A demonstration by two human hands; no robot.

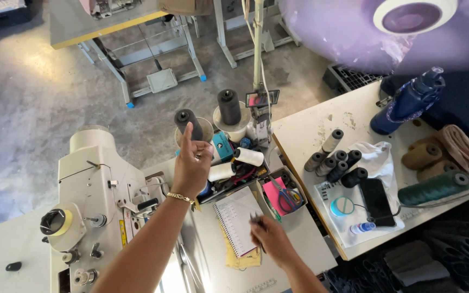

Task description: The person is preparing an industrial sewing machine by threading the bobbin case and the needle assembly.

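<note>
My left hand [192, 163] is raised above the cream sewing machine [90, 195], index finger pointing up against a dark grey thread cone [184, 120] on the thread stand; a gold bracelet circles its wrist. A second dark cone [228, 106] stands to the right. My right hand [267, 236] hovers over a spiral notebook [235, 217] on the table and pinches a small dark thing, perhaps a pen. White thread spools [249, 156] lie just beyond the notebook.
A small box with scissors and pink paper [283, 196] sits right of the notebook. The right table holds several grey spools [336, 160], a green cone [434, 188], a black phone [376, 202], a blue bottle [406, 101], brown cones. Other machine stands [137, 54] stand on the concrete floor.
</note>
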